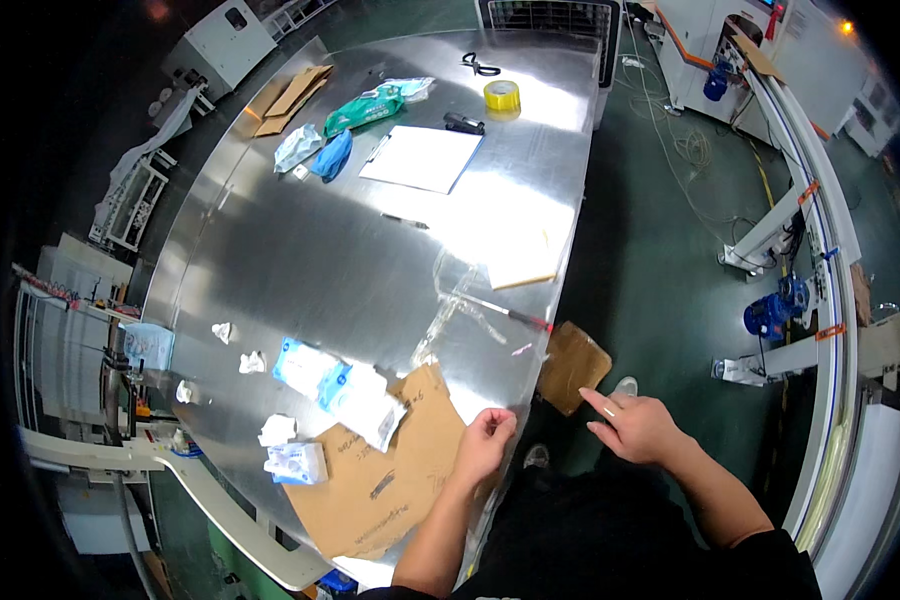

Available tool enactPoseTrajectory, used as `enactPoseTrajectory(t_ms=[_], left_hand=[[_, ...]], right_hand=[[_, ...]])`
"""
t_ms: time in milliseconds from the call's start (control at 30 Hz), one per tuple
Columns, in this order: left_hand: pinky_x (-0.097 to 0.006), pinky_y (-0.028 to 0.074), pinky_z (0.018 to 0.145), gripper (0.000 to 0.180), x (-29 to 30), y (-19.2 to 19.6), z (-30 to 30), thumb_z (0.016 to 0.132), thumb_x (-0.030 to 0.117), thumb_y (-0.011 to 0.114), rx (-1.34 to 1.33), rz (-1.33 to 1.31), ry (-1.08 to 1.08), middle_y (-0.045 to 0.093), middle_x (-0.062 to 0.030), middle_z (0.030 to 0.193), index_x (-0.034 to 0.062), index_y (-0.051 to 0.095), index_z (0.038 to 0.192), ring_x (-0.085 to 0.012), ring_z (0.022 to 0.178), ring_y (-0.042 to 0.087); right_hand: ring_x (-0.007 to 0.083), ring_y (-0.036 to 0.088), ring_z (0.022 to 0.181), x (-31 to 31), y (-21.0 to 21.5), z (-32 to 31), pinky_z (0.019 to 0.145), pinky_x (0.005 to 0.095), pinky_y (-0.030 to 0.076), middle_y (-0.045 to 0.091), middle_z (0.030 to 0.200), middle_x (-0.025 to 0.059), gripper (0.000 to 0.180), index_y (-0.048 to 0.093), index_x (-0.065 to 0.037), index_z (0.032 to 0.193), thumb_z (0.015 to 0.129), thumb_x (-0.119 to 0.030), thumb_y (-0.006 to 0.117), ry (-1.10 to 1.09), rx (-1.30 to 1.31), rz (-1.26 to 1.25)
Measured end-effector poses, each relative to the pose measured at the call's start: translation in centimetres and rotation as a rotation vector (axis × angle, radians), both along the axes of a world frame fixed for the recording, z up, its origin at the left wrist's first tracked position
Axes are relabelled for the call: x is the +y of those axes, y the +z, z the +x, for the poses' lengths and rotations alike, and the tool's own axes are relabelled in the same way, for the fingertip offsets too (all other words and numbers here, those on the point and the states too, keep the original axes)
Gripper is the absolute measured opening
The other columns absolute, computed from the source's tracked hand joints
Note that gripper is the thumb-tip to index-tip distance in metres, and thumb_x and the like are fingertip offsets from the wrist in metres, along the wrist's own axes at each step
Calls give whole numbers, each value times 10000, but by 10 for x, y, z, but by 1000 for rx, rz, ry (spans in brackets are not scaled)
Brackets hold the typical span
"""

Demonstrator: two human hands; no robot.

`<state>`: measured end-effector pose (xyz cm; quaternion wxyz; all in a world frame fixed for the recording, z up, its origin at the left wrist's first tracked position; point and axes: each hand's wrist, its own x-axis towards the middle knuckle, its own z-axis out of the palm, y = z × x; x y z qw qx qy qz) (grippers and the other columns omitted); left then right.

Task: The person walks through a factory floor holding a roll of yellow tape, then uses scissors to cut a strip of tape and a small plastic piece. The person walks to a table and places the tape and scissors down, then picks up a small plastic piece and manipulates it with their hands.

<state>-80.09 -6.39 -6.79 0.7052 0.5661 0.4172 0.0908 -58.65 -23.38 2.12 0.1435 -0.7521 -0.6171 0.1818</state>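
Because the steel table [300,260] is long and bare in the middle, its load sits at the two ends, within reach of whoever stands there. At the near edge a brown cardboard sheet [390,480] overhangs the near right corner, a handy pad for small work. On it and just beside it lie white and blue packets [340,388], with crumpled white scraps [253,362] scattered toward the left edge. A clear plastic bag [470,305] lies slack by the right edge, hard to make out against the glare. At the far end rest a white paper pad [422,158], a yellow tape roll [502,96] and scissors [481,66].

Left hand [485,445] rests on the cardboard's right rim, fingers curled loosely; whether they pinch anything I cannot tell. Right hand [635,425] hovers off the table's right edge above the green floor, fingers spread, forefinger out, holding nothing.
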Motion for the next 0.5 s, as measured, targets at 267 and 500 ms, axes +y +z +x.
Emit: enactPoseTrajectory(t_ms=[267, 500], left_hand=[[-233, 467, 755, 107, -27, -8, 145, 941, 121, 614, -27, 13, -50, 609, 9, 877, 37, 602, 1006, -80, 806, 564], [-214, 438, 699, 111, -31, 21, 351, 941, 136, 611, -7, 9, -64, 617, 16, 877, 45, 605, 1004, -67, 785, 560]], right_hand=[[311, 633, 732, 13, -28, 154, 647, 430, 521, 596, 932, 135, 568, 396, -204, 1445, 915, -304, 577, 125, -20, -1], [279, 570, 1099, 5, -6, 350, 957, 383, 436, 576, 1198, 148, 513, 445, -186, 1407, 902, -125, 512, 275, -265, 173]])
